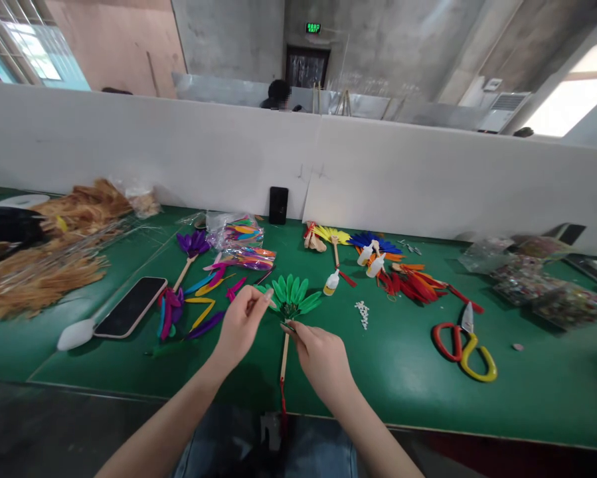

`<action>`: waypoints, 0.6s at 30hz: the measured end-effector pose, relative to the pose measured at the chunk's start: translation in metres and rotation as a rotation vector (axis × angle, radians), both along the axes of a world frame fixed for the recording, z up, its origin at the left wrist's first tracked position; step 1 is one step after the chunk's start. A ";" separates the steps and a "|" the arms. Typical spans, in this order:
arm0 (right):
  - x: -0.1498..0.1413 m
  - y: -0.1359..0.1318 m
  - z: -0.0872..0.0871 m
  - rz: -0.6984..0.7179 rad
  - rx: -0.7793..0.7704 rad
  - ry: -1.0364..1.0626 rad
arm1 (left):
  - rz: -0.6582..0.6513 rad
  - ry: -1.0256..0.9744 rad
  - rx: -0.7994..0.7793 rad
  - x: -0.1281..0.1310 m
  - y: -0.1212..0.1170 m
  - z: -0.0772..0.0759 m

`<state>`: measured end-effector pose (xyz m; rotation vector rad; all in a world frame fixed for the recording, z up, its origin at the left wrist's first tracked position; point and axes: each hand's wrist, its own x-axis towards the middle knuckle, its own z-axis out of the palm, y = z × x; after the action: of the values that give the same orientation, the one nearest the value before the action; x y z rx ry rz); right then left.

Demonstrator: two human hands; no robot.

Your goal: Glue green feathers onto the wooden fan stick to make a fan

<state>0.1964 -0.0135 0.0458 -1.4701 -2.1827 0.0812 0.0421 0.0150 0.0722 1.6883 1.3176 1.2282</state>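
A fan of green feathers (294,292) with a wooden stick handle (284,358) lies on the green table in front of me, a red tassel (283,398) hanging from its lower end over the edge. My left hand (241,322) is closed in a pinch at the fan's left side, with a green feather at its fingertips. Closed around the fan's base, where feathers meet stick, is my right hand (323,358); its fingers partly hide that joint. A small white glue bottle (331,283) stands just right of the feathers, near a scatter of white beads (362,314).
Scissors (465,345) with red and yellow handles lie to the right, bagged beads (527,285) beyond. Loose coloured feathers (208,305), a purple feather fan (192,244) and a phone (131,307) are on the left. More glue bottles (375,265) stand behind. A white partition (218,153) borders the table.
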 end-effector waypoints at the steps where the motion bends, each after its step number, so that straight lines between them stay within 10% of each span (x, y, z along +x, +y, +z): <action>1: 0.001 0.000 -0.001 -0.011 0.025 0.028 | 0.003 -0.033 -0.032 -0.001 0.000 0.003; 18: -0.003 -0.009 0.004 -0.054 0.104 0.239 | -0.222 -0.079 -0.115 0.018 -0.011 0.006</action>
<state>0.1935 -0.0221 0.0501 -1.3847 -1.9268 0.1168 0.0604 0.0040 0.0778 1.6384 1.0996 1.0587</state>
